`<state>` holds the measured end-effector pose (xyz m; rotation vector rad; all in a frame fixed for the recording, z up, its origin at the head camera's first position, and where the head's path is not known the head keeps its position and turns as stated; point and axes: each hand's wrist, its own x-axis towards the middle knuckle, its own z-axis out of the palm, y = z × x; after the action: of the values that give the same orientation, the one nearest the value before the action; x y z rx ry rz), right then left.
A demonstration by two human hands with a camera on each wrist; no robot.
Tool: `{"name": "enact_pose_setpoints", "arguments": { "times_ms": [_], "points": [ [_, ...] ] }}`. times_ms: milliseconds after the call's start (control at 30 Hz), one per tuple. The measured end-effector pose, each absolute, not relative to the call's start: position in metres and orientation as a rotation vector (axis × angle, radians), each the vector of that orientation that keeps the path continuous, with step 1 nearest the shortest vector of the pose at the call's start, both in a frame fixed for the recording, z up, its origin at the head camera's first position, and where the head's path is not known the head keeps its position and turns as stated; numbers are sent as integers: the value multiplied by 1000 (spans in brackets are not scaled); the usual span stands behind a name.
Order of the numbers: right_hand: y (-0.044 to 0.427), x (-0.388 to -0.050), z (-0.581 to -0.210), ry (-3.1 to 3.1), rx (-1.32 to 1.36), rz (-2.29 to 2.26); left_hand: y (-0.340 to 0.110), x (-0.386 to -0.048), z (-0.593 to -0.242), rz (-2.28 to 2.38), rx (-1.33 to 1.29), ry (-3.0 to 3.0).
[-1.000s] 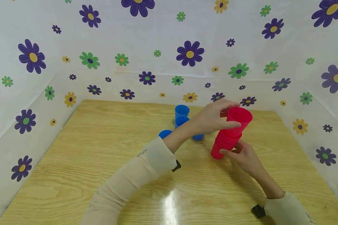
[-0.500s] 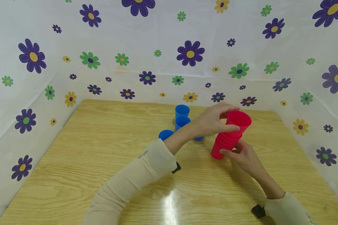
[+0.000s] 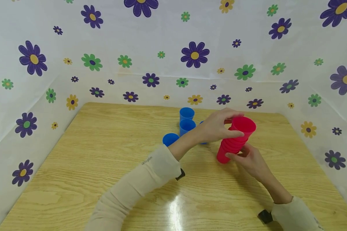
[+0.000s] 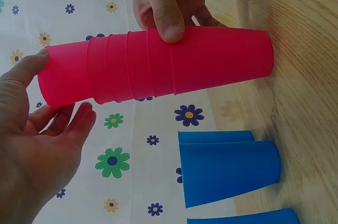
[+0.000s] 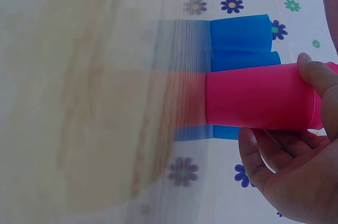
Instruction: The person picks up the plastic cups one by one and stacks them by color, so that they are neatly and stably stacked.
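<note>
Atop the red stack (image 3: 233,145), your left hand (image 3: 215,126), curved wide, pinches the uppermost cup (image 4: 66,73) at the rim; your right hand (image 3: 251,162) grips the bottom cup (image 5: 259,97), standing on the table (image 3: 98,154) near blue cups (image 3: 187,127).

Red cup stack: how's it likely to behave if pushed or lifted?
The red cup stack is probably apt to tip if pushed high up: it's tall and narrows toward its base. It may come apart if lifted by the top cup alone, since the cups look merely nested. Likely light for its size: that cup's wall looks thin.
</note>
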<state>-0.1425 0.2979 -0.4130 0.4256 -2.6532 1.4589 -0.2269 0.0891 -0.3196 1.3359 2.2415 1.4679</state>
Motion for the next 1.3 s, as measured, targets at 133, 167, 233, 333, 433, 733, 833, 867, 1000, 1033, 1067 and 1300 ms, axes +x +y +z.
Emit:
{"name": "enact_pose_setpoints", "arguments": {
  "times_ms": [133, 167, 233, 333, 433, 733, 833, 867, 1000, 1033, 1067, 1300],
  "points": [
    [297, -143, -413, -2667, 403, 1446, 87, -227, -321, 1448, 1332, 2261],
    [296, -143, -412, -2670, 393, 1442, 86, -227, -321, 1450, 1333, 2265],
    [296, -143, -412, -2681, 379, 1430, 85, -227, -322, 1458, 1318, 2268],
    [295, -143, -411, -2686, 361, 1426, 79, -227, -323, 1481, 1285, 2268],
    [294, -143, -412, -2684, 353, 1426, 72, -227, -324, 1524, 1241, 2250],
    [295, -147, -409, -2693, 317, 1375, 40, -233, -329, 1574, 1166, 2319],
    [297, -150, -408, -2706, 297, 1353, 30, -235, -330, 1589, 1146, 2350],
    [299, -151, -408, -2710, 286, 1350, 26, -235, -330, 1598, 1136, 2354],
    [305, -157, -407, -2717, 252, 1338, 14, -236, -331, 1657, 1106, 2352],
    [307, -158, -407, -2720, 240, 1328, 10, -236, -331, 1667, 1102, 2356],
    [309, -160, -408, -2723, 229, 1319, 7, -236, -332, 1674, 1095, 2366],
    [322, -168, -408, -2734, 172, 1278, -19, -236, -336, 1743, 1008, 2430]
  ]
}}
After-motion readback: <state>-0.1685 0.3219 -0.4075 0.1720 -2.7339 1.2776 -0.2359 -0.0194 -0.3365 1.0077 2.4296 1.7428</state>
